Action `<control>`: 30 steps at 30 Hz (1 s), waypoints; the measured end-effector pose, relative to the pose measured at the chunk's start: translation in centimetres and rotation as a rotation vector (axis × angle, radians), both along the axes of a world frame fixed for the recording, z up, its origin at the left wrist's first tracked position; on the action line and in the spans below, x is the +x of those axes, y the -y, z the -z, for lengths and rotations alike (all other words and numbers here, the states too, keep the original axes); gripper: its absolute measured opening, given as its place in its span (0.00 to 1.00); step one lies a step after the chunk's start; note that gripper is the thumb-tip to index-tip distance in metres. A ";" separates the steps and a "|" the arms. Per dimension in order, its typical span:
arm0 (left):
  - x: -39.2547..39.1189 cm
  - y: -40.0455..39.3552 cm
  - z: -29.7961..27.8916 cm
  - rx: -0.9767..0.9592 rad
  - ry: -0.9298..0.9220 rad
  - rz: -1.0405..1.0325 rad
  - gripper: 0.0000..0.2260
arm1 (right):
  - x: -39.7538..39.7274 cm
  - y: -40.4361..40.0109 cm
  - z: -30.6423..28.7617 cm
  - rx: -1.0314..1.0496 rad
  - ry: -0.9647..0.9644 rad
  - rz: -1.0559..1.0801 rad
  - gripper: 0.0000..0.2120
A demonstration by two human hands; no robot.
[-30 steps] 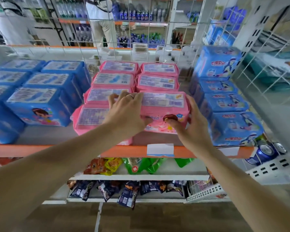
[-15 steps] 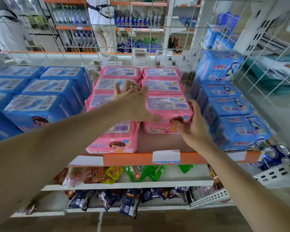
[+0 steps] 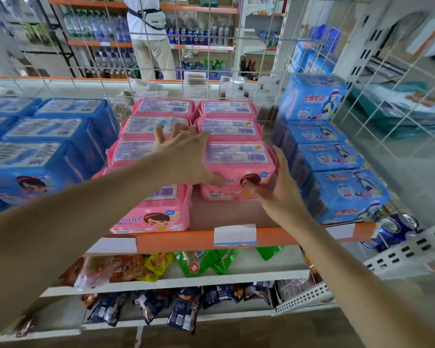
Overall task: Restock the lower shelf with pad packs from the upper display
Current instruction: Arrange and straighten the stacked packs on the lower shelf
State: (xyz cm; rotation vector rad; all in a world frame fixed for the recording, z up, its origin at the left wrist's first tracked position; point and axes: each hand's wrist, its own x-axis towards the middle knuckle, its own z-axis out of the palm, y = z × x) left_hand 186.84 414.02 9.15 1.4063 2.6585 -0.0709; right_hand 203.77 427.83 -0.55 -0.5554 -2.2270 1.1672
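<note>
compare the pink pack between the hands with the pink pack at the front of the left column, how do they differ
The held pink pack sits back from the shelf edge with bare shelf before it; the front-left pink pack sits at the edge. The left hand and right hand grip the held pack; neither hand touches the front-left one, though the left forearm crosses above it. Both are pink, with a cartoon face in front and a barcode label on top.
</note>
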 end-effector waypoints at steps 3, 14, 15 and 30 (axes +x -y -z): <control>0.6 0.0 0.2 -0.030 -0.059 0.003 0.56 | -0.1 0.5 -0.5 -0.024 0.011 -0.015 0.53; 0.3 0.3 -0.1 0.081 -0.014 0.046 0.45 | -2.1 2.4 -0.8 0.000 -0.078 0.070 0.49; 0.4 0.3 -0.2 0.069 -0.023 0.047 0.45 | -2.0 2.5 -0.8 0.014 -0.075 0.074 0.49; 0.2 -0.9 -0.2 0.025 -0.164 -0.008 0.49 | -2.3 1.5 -0.5 0.049 -0.019 0.075 0.50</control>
